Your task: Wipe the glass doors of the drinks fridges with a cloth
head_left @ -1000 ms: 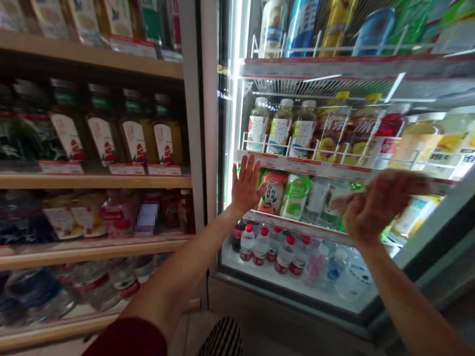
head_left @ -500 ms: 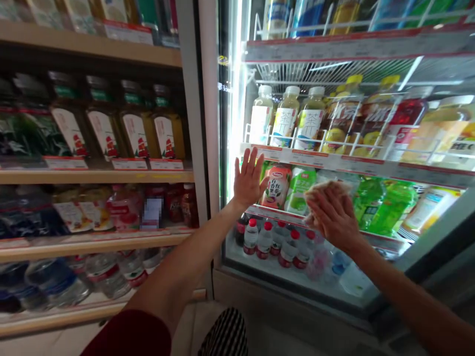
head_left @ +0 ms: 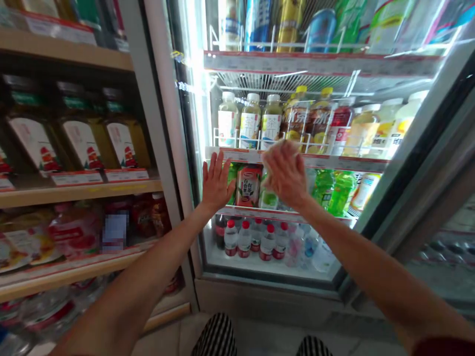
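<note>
My left hand lies flat and open on the glass door of a lit drinks fridge, fingers spread and pointing up. My right hand is just to its right on the same glass, pressing a pale cloth that shows blurred at the fingertips. Behind the glass between the hands stands a pink-labelled bottle. Pale tea bottles fill the shelf above and green bottles stand to the right.
Small red-capped water bottles line the fridge's bottom shelf. To the left, open wooden shelves carry amber juice bottles and packets. Another fridge door frame slants at the right. My striped trouser knees are below.
My right hand with the cloth has swept left and up across the glass, closing to the left hand. The left hand stays planted on the glass. The view has shifted right.
</note>
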`<state>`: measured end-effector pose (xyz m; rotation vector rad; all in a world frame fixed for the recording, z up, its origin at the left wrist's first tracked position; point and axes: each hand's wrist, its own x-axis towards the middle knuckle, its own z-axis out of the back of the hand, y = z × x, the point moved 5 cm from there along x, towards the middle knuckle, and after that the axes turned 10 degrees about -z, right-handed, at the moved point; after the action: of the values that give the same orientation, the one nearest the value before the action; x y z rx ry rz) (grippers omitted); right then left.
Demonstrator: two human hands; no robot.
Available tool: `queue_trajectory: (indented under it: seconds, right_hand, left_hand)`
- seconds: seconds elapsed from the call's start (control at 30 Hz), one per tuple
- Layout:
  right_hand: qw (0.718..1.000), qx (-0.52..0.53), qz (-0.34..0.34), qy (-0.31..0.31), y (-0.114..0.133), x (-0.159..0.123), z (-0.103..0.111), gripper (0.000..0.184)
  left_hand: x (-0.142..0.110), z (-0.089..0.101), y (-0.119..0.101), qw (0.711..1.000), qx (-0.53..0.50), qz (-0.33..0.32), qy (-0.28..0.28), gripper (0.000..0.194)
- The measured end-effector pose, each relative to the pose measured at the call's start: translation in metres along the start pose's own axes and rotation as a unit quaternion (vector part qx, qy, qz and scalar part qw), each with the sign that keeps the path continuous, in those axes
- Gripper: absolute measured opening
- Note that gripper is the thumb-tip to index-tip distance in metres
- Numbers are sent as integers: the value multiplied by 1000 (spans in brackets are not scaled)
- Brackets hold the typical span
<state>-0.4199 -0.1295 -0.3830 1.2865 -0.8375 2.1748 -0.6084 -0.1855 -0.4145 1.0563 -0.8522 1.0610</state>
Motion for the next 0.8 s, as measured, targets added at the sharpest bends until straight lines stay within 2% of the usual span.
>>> queue_trajectory:
  seconds: [0.03, 0.07, 0.1, 0.17, 0.23, 0.27, 0.3, 0.33, 0.43, 0.47, 0.53, 0.63, 0.7, 0.73, 0.8]
  right_hand:
    - [997, 9, -72, -26, -10, 13, 6, 56]
    - [992, 18, -115, -45, -14, 21, 9, 58]
    - [991, 25, -122, -49, -12, 22, 9, 59]
    - [998, 37, -37, -18, 16, 8, -4, 61]
    - [991, 51, 115, 45, 56, -21, -25, 60]
    - [983, 56, 161, 69, 71, -31, -34, 61]
    - [979, 59, 178, 82, 83, -33, -41, 61]
    - [982, 60, 160, 80, 89, -27, -45, 62]
    - [998, 54, 10, 40, 92, 12, -51, 64]
    - [998, 54, -12, 38, 97, 19, -54, 63]
    - [996, 54, 23, 73, 118, 11, -65, 61]
    - [970, 54, 182, 154, 154, -45, -83, 54]
    - [954, 53, 243, 170, 160, -72, -86, 53]
    - [956, 51, 240, 159, 155, -75, -84, 53]
    - [980, 41, 162, 109, 133, -64, -77, 57]
  left_hand:
    - [-3, 3, 1, 1000, -5, -1, 7, 56]
    - [-7, 6, 2, 1000, -7, -2, 10, 54]
    - [-12, 11, 3, 1000, -3, -4, 11, 53]
    - [-28, 20, 7, 1000, 11, 2, 10, 52]
    - [-48, 29, 12, 1000, 15, 9, 16, 52]
    - [-58, 33, 15, 1000, 13, 12, 22, 52]
    - [-68, 36, 18, 999, 11, 17, 28, 52]
    - [-76, 39, 21, 999, 10, 21, 33, 51]
    - [-98, 46, 29, 998, 19, 44, 38, 52]
    - [-104, 46, 30, 998, 24, 49, 42, 52]
    - [-116, 47, 29, 997, 34, 50, 54, 53]
    - [-133, 48, 23, 996, 42, 41, 70, 54]
    - [-143, 48, 21, 995, 38, 41, 79, 54]
    - [-146, 48, 20, 995, 35, 43, 84, 53]
    - [-148, 47, 19, 994, 32, 51, 87, 53]
